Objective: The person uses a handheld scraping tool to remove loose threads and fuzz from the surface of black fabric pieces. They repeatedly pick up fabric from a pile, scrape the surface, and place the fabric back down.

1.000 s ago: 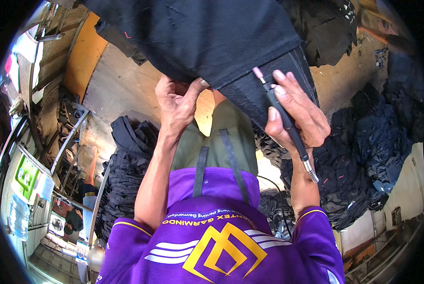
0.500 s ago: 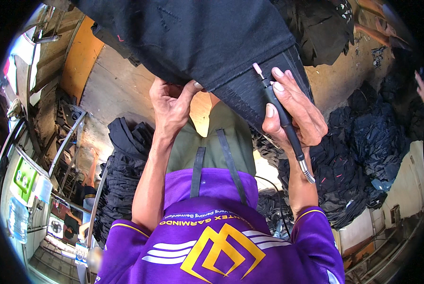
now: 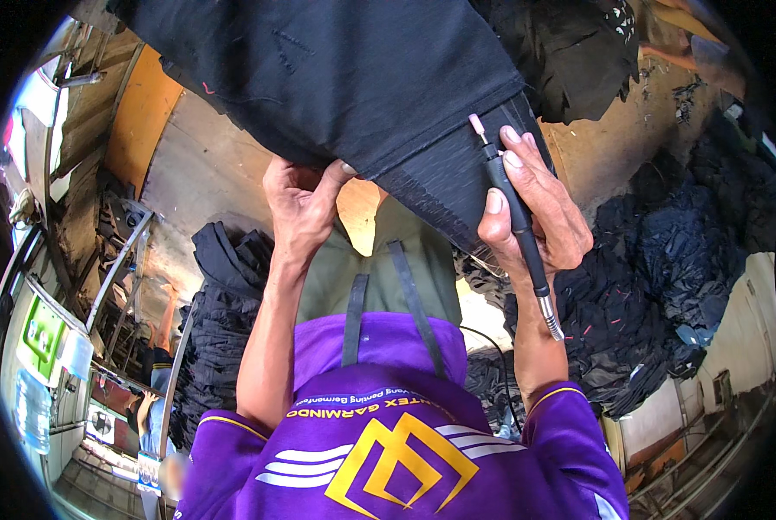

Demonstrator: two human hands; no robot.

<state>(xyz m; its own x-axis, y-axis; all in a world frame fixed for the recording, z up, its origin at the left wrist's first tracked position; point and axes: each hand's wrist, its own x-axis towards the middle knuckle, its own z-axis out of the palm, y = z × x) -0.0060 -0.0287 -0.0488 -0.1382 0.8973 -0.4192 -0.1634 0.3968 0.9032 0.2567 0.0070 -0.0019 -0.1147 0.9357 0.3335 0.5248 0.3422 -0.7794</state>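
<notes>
A dark black garment (image 3: 344,78), with a stitched seam and a worn-looking lower edge, spreads across the upper middle over a wooden board. My left hand (image 3: 299,204) is closed on its near edge, thumb on top and the other fingers partly hidden under the cloth. In my right hand (image 3: 554,217) is a pen-like rotary grinder (image 3: 521,221), black with a metal flexible end near my wrist. Its small pink grinding tip (image 3: 477,124) points up and left, over the cloth beside the seam; whether it touches cannot be told.
Folded black cloth (image 3: 223,321) is stacked at the left, and a large heap of dark garments (image 3: 656,269) lies at the right. More black cloth (image 3: 570,52) rests at the far right of the board (image 3: 201,165). A black cable (image 3: 502,364) hangs by my right forearm. Another person (image 3: 158,373) shows at far left.
The garment and my left hand sit slightly farther left in view. The grinder's tip has shifted a little right relative to the cloth. Both hands keep their grip.
</notes>
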